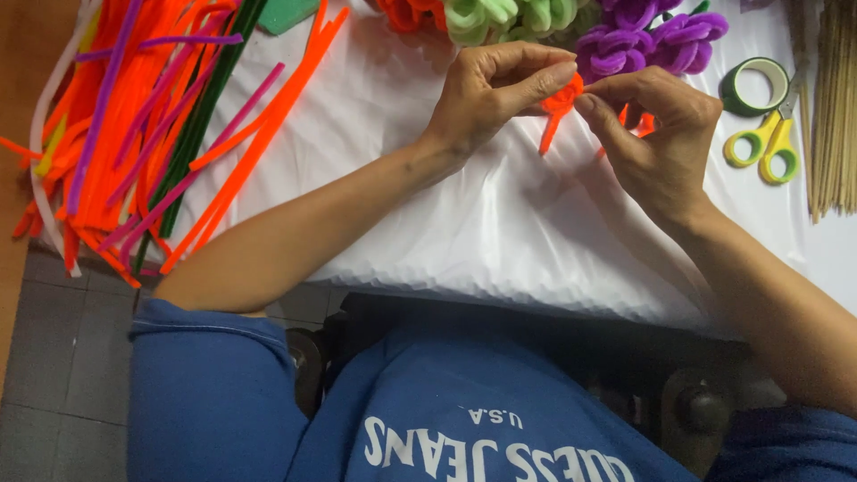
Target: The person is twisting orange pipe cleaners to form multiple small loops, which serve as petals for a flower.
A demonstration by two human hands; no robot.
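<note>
My left hand [491, 94] and my right hand [656, 138] meet above a white cloth-covered table [428, 196]. Together they pinch a coiled orange pipe cleaner [561, 103], its loose ends hanging down between the fingers. The left thumb and forefinger press on the coil from the left, while the right fingertips touch it from the right. More orange strands show behind my right fingers.
A heap of orange, purple, green and white pipe cleaners [134, 116] lies at the left. Finished purple [652, 40], light green [509, 16] and orange flowers sit at the far edge. Green tape [754, 85], yellow-green scissors [768, 143] and wooden sticks [835, 107] are at the right.
</note>
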